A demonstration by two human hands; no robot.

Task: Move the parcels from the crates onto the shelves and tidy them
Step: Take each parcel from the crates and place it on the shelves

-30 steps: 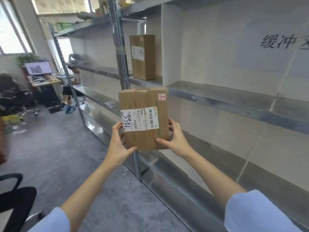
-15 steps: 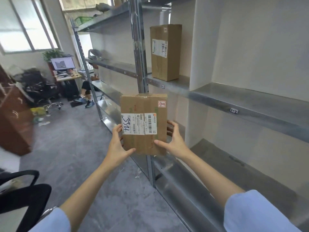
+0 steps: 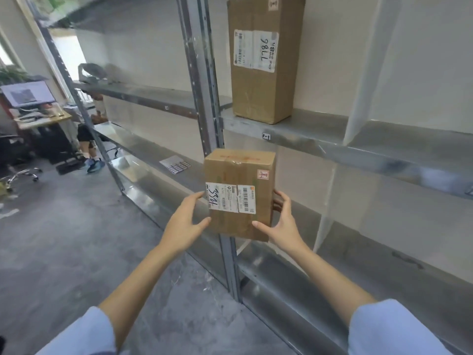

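I hold a small brown cardboard parcel (image 3: 243, 180) upright in front of the metal shelving, its white label marked 3394 facing me. My left hand (image 3: 185, 222) grips its left edge, thumb on the front. My right hand (image 3: 281, 224) grips its right edge, fingers wrapped behind. The parcel hangs in the air before the steel upright post (image 3: 202, 73), below the middle shelf (image 3: 371, 144). A taller brown parcel (image 3: 263, 60) marked 7786 stands upright on that middle shelf, above and slightly right of the held one.
A lower shelf (image 3: 384, 265) runs beneath the parcel. A sheet of labels (image 3: 176, 163) lies on the left bay's shelf. Far left are a desk with a monitor (image 3: 27, 94), an office chair (image 3: 15, 155) and a seated person's legs (image 3: 89, 149). Grey floor lies to the left.
The view has moved closer to the shelving and turned right. The parcel stays in both hands, now nearer the upright post and under the tall parcel's shelf.
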